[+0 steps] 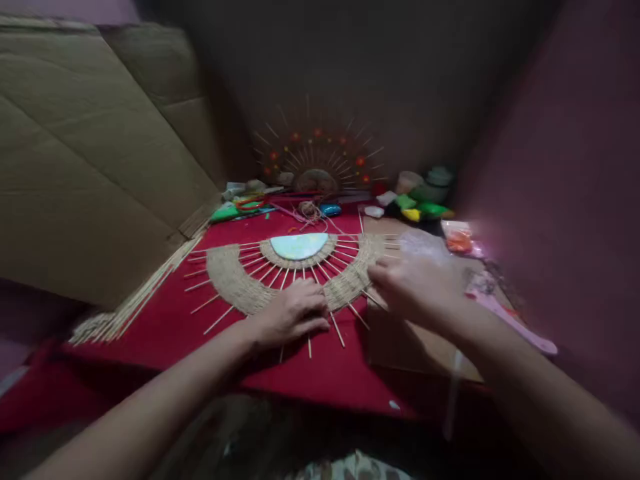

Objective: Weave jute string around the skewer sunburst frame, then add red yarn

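A half-round woven fan [227,277] lies on the red cloth. Thin sticks fan out from its pale blue half-disc [299,247], with a narrow twine band around the disc and a wider woven band further out. Over the lower middle of the wide band, my left hand [295,310] bends its fingers around the weave and sticks, thumb toward me. My right hand [413,283] is closed at the band's right part, fingertips pinched at its outer edge. Whatever lies between those fingertips is hidden.
A bundle of sticks [145,297] lies beside the large cardboard sheet [90,167] on the left. Behind stand a decorated stick fan [317,180], a twine ball [309,210] and coloured packets [433,211]. Flat cardboard [400,347] and a pink-handled tool [515,323] are at right.
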{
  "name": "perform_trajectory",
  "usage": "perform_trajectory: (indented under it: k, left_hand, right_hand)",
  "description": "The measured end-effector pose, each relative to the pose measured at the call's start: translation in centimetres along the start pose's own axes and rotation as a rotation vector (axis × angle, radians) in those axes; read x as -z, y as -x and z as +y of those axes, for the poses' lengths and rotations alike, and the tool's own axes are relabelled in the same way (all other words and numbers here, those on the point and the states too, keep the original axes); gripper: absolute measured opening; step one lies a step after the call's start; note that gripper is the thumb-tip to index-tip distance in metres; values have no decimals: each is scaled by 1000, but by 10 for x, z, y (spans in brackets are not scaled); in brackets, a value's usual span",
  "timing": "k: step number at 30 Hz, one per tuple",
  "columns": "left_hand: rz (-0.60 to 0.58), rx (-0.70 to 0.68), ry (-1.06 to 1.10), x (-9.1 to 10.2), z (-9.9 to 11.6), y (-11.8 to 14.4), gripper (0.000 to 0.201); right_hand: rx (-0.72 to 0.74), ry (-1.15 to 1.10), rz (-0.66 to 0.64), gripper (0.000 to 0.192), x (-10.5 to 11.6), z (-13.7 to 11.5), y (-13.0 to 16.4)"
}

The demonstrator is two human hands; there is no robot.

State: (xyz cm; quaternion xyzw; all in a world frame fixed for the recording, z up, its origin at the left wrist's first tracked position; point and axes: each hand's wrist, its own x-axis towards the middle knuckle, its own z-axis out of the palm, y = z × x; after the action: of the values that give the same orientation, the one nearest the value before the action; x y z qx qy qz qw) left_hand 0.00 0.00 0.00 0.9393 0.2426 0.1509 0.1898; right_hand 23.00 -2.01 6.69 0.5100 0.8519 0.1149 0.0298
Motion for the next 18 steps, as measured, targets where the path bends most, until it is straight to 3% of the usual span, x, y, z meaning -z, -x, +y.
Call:
perform_trajectory:
  k: [4,8,11,14,15,16,18]
  left_hand:
    - [17,16,-55,-4,-3,-4,27]
    - [36,-33,-89,-7,-4,-4,26]
    - [58,-55,-106,-9,-5,-3,25]
    - [70,-71,-115,-10,-7,-3,25]
    - [74,-76,-114,-10,-7,-4,25]
    - [75,-81,-113,-10,-8,-4,25]
    - [73,-80,-110,-10,-8,-4,24]
  right_hand:
    - [-248,-138,221,20,-4,44,-26]
    - [-450,-818,278,12,-5,75,-57]
    - [-590,-1066,544,14,-1,95,-71]
    - [-699,-871,871,23,0,122,-73]
    - [-684,-745,907,26,-2,131,-71]
    - [-662,-629,893,28,-5,139,-68]
    - [-664,-434,715,30,-13,150,-61]
